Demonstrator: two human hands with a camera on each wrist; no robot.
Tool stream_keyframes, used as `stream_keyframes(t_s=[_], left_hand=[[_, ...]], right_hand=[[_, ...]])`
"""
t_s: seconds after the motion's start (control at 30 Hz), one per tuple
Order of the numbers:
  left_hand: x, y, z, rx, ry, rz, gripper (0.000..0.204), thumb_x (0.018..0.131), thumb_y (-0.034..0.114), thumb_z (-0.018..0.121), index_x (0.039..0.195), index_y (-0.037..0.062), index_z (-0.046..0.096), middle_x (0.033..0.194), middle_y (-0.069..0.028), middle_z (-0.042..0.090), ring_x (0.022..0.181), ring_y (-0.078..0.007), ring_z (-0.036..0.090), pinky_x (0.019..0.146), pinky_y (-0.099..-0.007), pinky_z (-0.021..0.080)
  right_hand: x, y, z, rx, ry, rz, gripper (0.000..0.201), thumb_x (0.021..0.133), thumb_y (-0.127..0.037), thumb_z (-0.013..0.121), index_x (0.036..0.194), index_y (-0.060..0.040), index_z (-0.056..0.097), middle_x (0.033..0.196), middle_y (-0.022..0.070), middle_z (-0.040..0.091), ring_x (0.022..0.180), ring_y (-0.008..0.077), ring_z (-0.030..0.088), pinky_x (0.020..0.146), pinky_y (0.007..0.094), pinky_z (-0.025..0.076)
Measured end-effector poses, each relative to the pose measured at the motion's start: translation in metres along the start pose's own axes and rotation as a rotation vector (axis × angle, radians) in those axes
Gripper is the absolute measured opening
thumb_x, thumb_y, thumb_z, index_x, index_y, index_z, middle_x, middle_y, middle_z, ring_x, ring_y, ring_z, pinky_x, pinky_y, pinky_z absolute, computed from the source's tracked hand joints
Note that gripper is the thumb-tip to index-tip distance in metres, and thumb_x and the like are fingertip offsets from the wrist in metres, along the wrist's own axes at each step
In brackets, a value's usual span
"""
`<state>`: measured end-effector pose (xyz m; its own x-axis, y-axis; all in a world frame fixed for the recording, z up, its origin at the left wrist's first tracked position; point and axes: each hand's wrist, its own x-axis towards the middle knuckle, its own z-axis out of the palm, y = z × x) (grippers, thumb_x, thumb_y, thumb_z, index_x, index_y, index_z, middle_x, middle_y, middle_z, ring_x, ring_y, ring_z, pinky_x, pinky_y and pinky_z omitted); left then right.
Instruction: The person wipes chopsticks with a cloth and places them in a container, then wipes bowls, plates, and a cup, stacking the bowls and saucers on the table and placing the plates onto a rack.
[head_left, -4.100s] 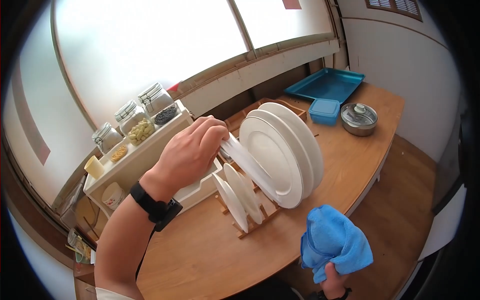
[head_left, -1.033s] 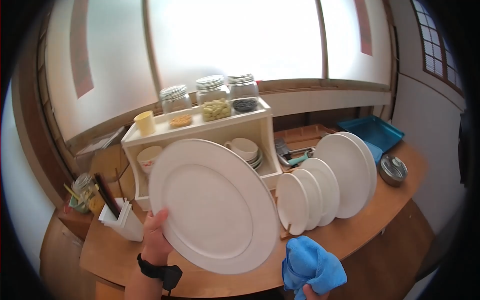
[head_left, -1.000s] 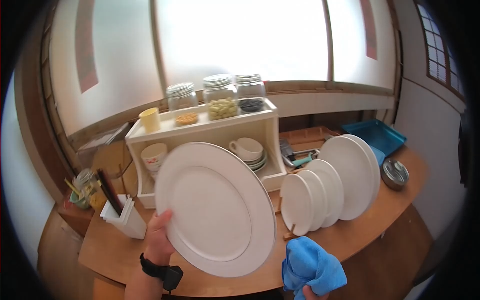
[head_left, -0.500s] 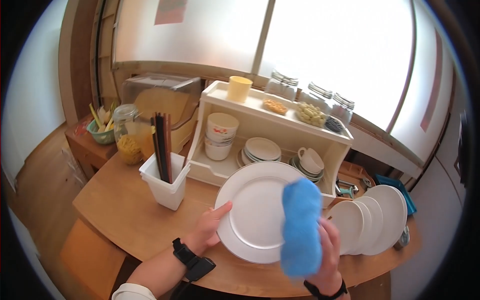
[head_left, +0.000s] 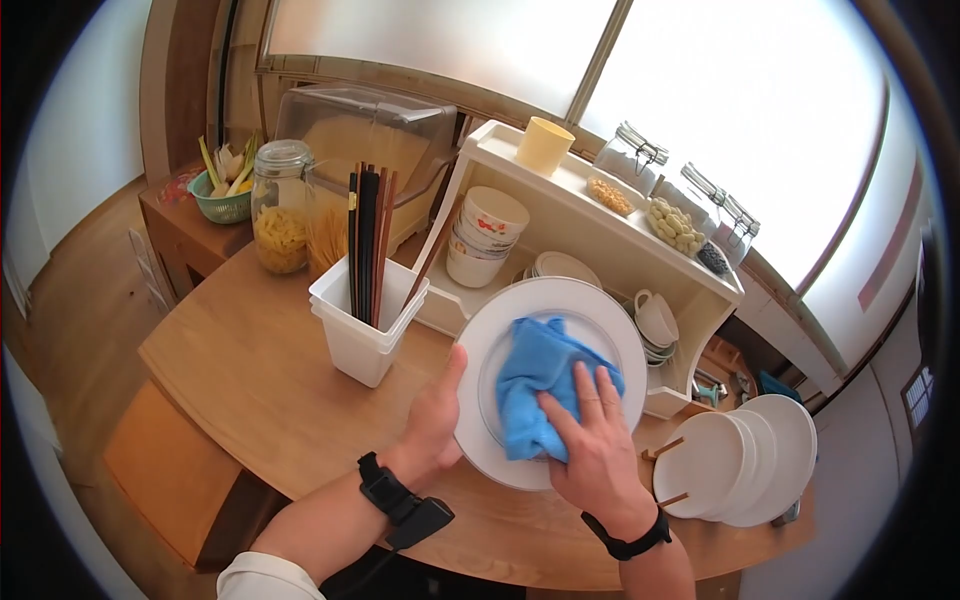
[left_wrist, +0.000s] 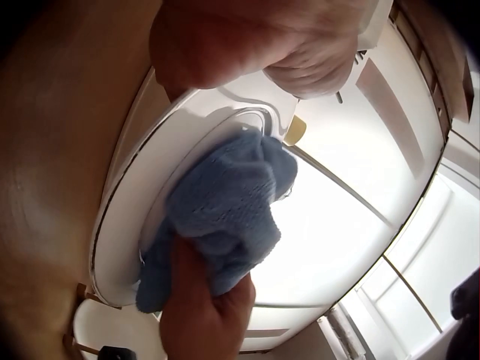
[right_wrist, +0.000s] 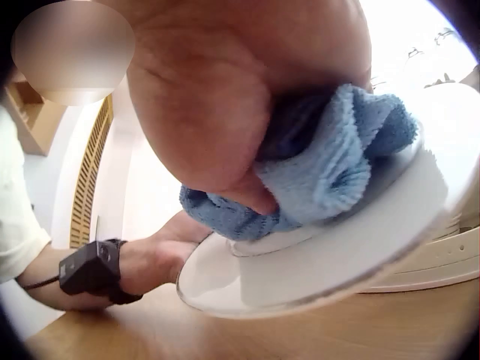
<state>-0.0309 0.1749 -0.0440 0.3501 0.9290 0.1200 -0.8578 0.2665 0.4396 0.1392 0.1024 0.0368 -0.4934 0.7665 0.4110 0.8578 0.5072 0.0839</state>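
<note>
A large white plate (head_left: 478,340) with a thin rim line is held tilted above the table. My left hand (head_left: 432,415) grips its left edge, thumb along the rim and the other fingers mostly hidden behind. On the plate's face lies a bunched blue cloth (head_left: 545,375). My right hand (head_left: 600,445) presses this cloth against the plate, several fingers spread over it. In the right wrist view, the cloth (right_wrist: 322,172) is bunched under the palm, with the thumb tucked into its folds. The left wrist view shows the plate (left_wrist: 124,217) edge-on behind the cloth.
A white holder (head_left: 360,335) with chopsticks stands left of the plate. Behind is a cream shelf (head_left: 450,310) with bowls (head_left: 485,235), a cup (head_left: 655,318) and glass jars (head_left: 630,155). At right, several white plates (head_left: 705,465) stand in a wooden rack. A pasta jar (head_left: 281,215) is back left.
My left hand took a large plate from the rack and brought it left. My right hand has raised the cloth from beside the table onto the plate's face. The head view has turned left.
</note>
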Motion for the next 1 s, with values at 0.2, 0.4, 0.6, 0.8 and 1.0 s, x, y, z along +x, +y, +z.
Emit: stream_keyframes(t_s=[0.2,0.4,0.6,0.8,1.0], left_hand=[[-0.003,0.009,-0.003,0.061,-0.021,0.011,0.065,0.1,0.051,0.035,0.143,0.0029,0.033,0.141,-0.0138,0.044,0.127,-0.0265,0.046,0.108,-0.0388,0.038],[-0.004,-0.004,0.0,0.062,-0.044,-0.071,0.063,0.101,0.049,0.033,0.144,0.0034,0.032,0.144,-0.0131,0.042,0.129,-0.0261,0.045,0.109,-0.039,0.037],[-0.004,0.005,0.001,0.051,0.091,0.067,0.059,0.101,0.045,0.038,0.136,-0.0028,0.041,0.133,-0.0146,0.052,0.119,-0.0241,0.053,0.102,-0.0379,0.044],[-0.007,-0.002,-0.003,0.061,0.0,-0.053,0.062,0.1,0.05,0.035,0.139,0.0018,0.039,0.138,-0.0125,0.048,0.124,-0.0248,0.05,0.107,-0.0394,0.038],[-0.007,0.005,0.007,0.037,-0.004,0.017,0.057,0.1,0.045,0.041,0.134,-0.0018,0.045,0.132,-0.0132,0.053,0.117,-0.0219,0.055,0.101,-0.0354,0.044]], right_hand=[[-0.02,-0.035,0.011,0.01,-0.12,0.029,0.06,0.066,-0.008,0.071,0.124,-0.0081,0.058,0.137,0.0342,0.039,0.126,0.0537,0.037,0.106,0.0533,0.032],[0.04,0.001,0.007,-0.034,0.087,-0.066,0.053,0.072,-0.005,0.058,0.125,-0.0065,0.056,0.134,0.0325,0.042,0.124,0.0524,0.04,0.105,0.0542,0.032],[0.011,0.011,-0.004,-0.115,-0.002,0.15,0.052,0.072,-0.003,0.057,0.125,-0.0062,0.056,0.133,0.0343,0.043,0.125,0.0518,0.04,0.105,0.0531,0.033],[0.005,-0.036,0.006,0.002,-0.106,0.016,0.051,0.074,-0.006,0.056,0.125,-0.0035,0.054,0.134,0.0359,0.041,0.126,0.0521,0.039,0.106,0.055,0.031],[0.044,0.026,-0.003,-0.113,0.081,0.041,0.054,0.072,-0.005,0.058,0.126,-0.0018,0.054,0.138,0.0297,0.041,0.129,0.048,0.037,0.109,0.0534,0.029]])
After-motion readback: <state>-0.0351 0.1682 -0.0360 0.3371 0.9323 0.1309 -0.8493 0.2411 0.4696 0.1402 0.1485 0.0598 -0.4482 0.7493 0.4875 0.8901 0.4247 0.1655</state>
